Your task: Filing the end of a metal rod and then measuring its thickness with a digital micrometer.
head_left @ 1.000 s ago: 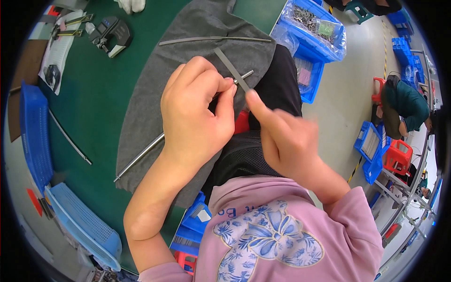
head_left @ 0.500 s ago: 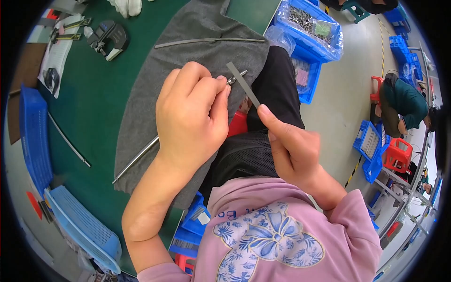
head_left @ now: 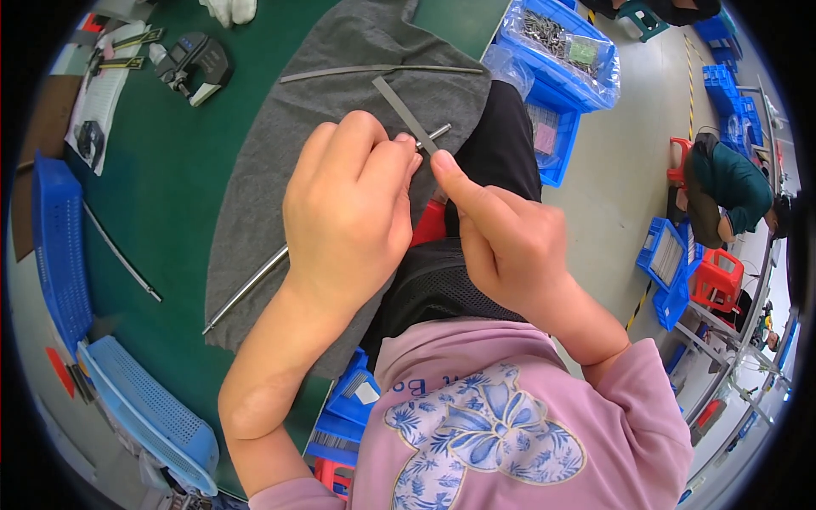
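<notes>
My left hand (head_left: 348,200) is closed around a slim shiny metal rod (head_left: 246,289); one end slants down to the left below the wrist, and the short stepped tip sticks out past the fingertips. In my right hand (head_left: 514,242) is a flat grey file (head_left: 399,109), pinched with the thumb along it. The file crosses over the rod near its tip, pointing up and left; whether they touch I cannot tell. Under both hands lies a dark grey cloth (head_left: 272,161). Farther up on the cloth rests a thin, long grey strip-like tool (head_left: 340,74).
On the green table (head_left: 161,195) are a micrometer (head_left: 195,66), a thin metal rod (head_left: 119,249) and blue baskets (head_left: 153,416). Blue bins (head_left: 557,170) with small metal parts stand at the upper right. A person (head_left: 735,183) bends over beside red stools at far right.
My right hand has moved left and upward, pushing the file farther across the rod. My left hand and the rod have hardly moved.
</notes>
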{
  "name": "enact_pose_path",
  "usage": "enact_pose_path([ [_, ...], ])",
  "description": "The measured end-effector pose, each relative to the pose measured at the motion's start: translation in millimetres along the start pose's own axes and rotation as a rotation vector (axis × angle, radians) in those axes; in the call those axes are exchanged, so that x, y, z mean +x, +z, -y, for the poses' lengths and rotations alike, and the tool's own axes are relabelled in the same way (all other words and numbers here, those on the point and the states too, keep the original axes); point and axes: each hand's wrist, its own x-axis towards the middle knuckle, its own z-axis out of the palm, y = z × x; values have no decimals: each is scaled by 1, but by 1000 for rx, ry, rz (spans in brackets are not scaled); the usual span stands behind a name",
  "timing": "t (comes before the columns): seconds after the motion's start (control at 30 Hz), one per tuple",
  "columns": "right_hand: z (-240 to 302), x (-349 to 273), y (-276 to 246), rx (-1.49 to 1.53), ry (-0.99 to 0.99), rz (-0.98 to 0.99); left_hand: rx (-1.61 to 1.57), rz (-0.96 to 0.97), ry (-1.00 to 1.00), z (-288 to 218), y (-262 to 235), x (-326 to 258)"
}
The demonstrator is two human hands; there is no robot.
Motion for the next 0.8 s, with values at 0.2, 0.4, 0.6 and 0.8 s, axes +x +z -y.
enact_pose_path([
  [0.2,-3,-13,4,-75,-3,-54,41,-20,38,-3,1,3],
  [0.4,-5,-12,10,-69,2,-61,-8,18,-1,1,-1,-1],
  [0.6,-8,-35,-11,146,-14,-139,-101,-14,-135,-3,-2,0],
  [0.8,-7,-23,-7,189,31,-43,-107,-12,-119,0,-2,0],
])
